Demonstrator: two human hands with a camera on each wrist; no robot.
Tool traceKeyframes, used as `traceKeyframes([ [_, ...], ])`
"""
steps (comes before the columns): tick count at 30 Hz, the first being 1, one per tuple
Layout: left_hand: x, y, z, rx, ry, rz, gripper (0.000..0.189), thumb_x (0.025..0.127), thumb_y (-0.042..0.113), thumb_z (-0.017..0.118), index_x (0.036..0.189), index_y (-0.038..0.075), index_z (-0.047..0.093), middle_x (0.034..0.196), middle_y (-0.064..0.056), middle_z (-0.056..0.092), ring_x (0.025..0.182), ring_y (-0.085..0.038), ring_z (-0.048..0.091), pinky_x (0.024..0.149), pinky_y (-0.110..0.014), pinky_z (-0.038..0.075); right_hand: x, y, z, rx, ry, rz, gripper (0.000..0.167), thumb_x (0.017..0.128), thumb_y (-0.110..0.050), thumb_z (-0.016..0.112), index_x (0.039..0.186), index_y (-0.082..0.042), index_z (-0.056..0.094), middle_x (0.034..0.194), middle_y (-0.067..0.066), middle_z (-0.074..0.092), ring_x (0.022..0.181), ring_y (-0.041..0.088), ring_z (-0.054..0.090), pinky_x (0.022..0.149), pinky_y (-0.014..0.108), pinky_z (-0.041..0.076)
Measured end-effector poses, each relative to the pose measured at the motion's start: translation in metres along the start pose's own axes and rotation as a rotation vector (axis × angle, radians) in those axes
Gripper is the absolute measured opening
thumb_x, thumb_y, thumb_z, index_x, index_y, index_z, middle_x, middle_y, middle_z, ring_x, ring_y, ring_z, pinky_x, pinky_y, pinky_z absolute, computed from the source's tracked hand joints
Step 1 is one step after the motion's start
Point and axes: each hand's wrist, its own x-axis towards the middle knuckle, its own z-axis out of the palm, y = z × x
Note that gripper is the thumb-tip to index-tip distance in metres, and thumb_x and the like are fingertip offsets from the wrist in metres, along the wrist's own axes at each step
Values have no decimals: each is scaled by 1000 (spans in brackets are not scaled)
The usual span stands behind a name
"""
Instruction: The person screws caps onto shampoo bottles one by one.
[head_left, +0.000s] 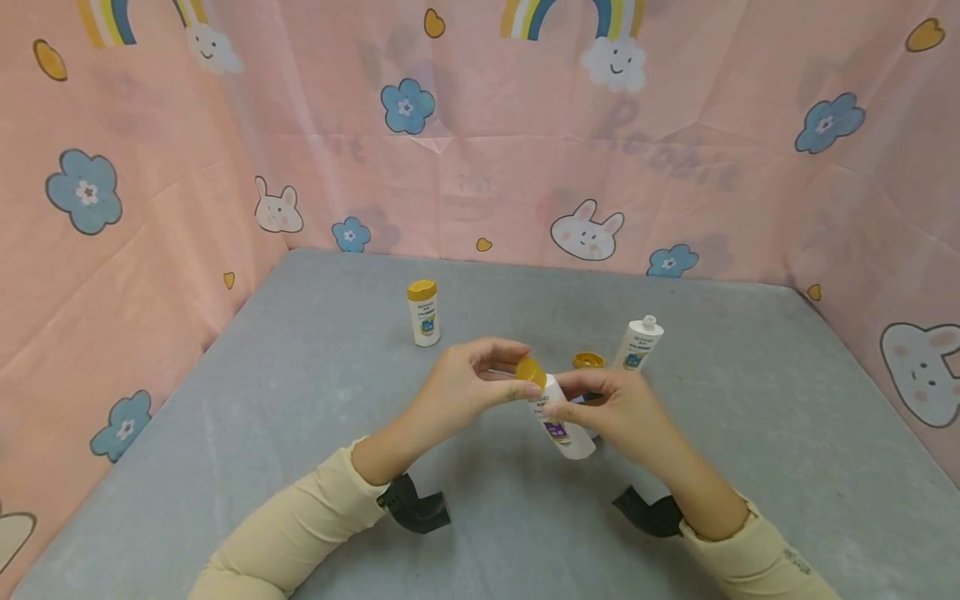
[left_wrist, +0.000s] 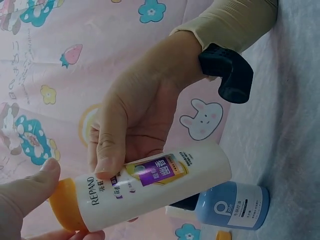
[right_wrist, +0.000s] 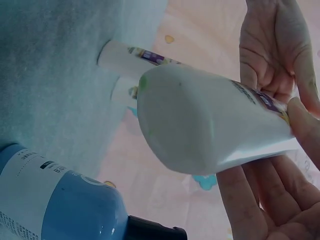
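Observation:
A white bottle [head_left: 558,429] with a purple label and a yellow cap [left_wrist: 67,205] leans between the two hands. My left hand [head_left: 476,375] pinches the cap between thumb and fingers. Lower down, my right hand [head_left: 618,412] grips the body, its thumb [left_wrist: 111,142] across the label and its fingers behind. The bottle's base [right_wrist: 175,120] faces the right wrist camera. Close behind stands a blue bottle [left_wrist: 235,205] with a black top, mostly hidden in the head view. A separate yellow cap [head_left: 588,360] shows just beyond my right hand.
An uncapped white bottle [head_left: 641,337] with a bare neck stands at the back right. Further left, another white bottle [head_left: 425,321] stands upright with its yellow cap on. A pink patterned cloth [head_left: 480,167] surrounds the grey table [head_left: 330,333] at the back and sides.

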Motion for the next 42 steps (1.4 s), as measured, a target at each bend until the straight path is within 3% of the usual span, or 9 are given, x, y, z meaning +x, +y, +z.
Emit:
traceKeyframes([
  [6, 1, -1, 1, -13, 2, -21, 38, 81, 23, 84, 114, 13, 70, 109, -2, 73, 94, -12, 72, 83, -29, 60, 0, 0, 2, -14, 20, -1, 28, 84, -19, 80, 106, -3, 76, 92, 11, 74, 77, 14, 70, 68, 25, 60],
  [13, 0, -1, 1, -25, -7, 20, 35, 82, 22, 82, 114, 12, 71, 109, -4, 73, 93, -12, 73, 83, -28, 60, 0, 1, 3, -25, 29, -32, 26, 84, -18, 80, 105, -3, 76, 93, 11, 75, 78, 16, 71, 68, 24, 60],
  [23, 1, -4, -1, -40, -32, 55, 37, 84, 20, 81, 118, 10, 71, 113, -6, 73, 96, -13, 72, 84, -28, 60, -1, 1, 2, -42, 29, -66, 25, 84, -16, 79, 105, -2, 76, 93, 11, 76, 74, 6, 70, 67, 24, 59],
  [42, 4, -7, -6, -92, -130, 123, 38, 85, 8, 77, 122, 2, 69, 120, -15, 70, 100, -17, 72, 87, -31, 60, -1, -3, -7, -19, -56, -56, 25, 87, -17, 76, 108, -3, 76, 98, 9, 75, 86, 6, 66, 70, 25, 58],
])
